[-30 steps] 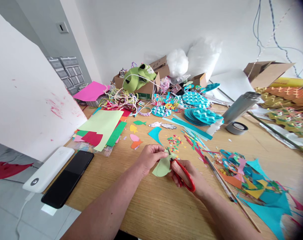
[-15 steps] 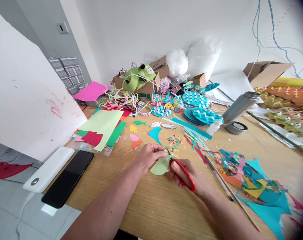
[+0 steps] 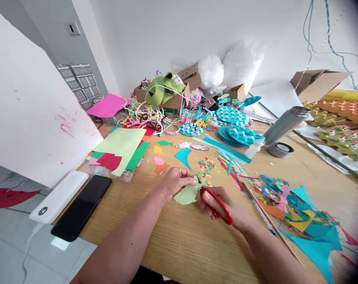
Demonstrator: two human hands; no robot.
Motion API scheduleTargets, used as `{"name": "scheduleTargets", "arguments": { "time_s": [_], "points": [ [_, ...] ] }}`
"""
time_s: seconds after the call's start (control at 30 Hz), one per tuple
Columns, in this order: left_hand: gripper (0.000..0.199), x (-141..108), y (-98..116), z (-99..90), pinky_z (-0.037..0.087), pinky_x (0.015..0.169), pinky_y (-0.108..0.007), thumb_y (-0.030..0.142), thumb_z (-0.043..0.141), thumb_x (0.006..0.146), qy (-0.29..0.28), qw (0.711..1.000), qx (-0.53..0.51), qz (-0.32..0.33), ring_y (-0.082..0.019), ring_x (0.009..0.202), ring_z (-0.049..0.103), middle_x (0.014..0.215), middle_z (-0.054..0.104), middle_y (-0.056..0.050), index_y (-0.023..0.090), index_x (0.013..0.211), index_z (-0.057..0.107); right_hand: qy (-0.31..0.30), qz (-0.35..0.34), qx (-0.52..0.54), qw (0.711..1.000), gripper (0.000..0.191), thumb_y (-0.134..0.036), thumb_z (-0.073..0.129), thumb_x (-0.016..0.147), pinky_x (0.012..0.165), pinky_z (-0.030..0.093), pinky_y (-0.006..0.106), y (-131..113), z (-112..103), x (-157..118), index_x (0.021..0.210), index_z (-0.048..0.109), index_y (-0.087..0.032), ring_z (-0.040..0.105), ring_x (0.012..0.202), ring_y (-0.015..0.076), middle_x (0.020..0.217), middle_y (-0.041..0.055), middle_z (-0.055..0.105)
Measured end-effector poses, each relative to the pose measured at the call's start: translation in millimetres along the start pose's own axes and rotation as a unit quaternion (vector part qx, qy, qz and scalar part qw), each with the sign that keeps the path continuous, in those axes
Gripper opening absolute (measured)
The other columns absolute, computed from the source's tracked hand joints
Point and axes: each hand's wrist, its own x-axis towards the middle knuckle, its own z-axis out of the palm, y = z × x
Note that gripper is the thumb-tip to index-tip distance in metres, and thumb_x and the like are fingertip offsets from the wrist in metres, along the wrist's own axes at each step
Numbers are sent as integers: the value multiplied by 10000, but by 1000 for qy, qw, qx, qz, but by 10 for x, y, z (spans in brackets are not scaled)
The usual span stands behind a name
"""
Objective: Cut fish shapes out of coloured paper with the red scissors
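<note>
One view is given, taken from the head of the person; it faces forward and downward over the bench (image 3: 191, 240). Near to the camera, the left forearm (image 3: 122, 236) enters from seven o'clock, the right forearm (image 3: 270, 240) from between four and five. The left hand (image 3: 174, 183) and right hand (image 3: 224, 195) lie somewhat farther. Farthest is the wall (image 3: 167, 31), at twelve; the floor (image 3: 7, 252) shows at eight.

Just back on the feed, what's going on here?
A person is cutting paper at a table. The left hand holds a piece of pale green paper, while the right hand grips red-handled scissors with the blades at its edge. Small fish-shaped cutouts lie beyond the left hand, and a heap of coloured scraps lies off to the right.
</note>
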Motion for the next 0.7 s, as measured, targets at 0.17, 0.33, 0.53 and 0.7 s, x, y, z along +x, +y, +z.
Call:
{"name": "scheduleTargets", "arguments": {
  "time_s": [0.17, 0.33, 0.53, 0.7],
  "points": [
    [216, -5, 16, -8, 308, 465, -208, 273, 756, 518, -4, 1000, 6, -8, -60, 447, 437, 519, 547, 34, 133, 603, 616, -5, -6, 2, 1000, 627, -783, 487, 730, 398, 330, 224, 8, -10, 5, 636, 536, -165, 467, 408, 99, 486, -9, 513],
    [214, -4, 2, -20, 307, 470, -211, 273, 756, 526, -11, 1000, 13, -5, -58, 449, 431, 520, 540, 37, 133, 606, 616, -8, -17, 5, 1000, 615, -759, 478, 762, 401, 317, 237, 7, -11, 2, 651, 548, -158, 464, 410, 107, 487, 3, 520],
    [239, -2, -2, -17, 320, 498, -223, 287, 765, 513, -10, 1000, 14, -7, -70, 472, 451, 548, 560, 29, 132, 629, 625, -4, -6, -1, 1000, 616, -753, 459, 776, 388, 301, 215, 33, -6, 0, 661, 541, -153, 456, 397, 94, 487, -7, 512],
    [230, -8, 10, -11, 307, 493, -223, 291, 755, 522, -19, 1000, 18, -4, -63, 457, 425, 527, 534, 36, 135, 605, 608, 1, 2, -7, 1000, 637, -774, 459, 756, 392, 307, 201, 49, -11, 2, 650, 540, -152, 445, 386, 83, 475, -20, 499]
  ]
}}
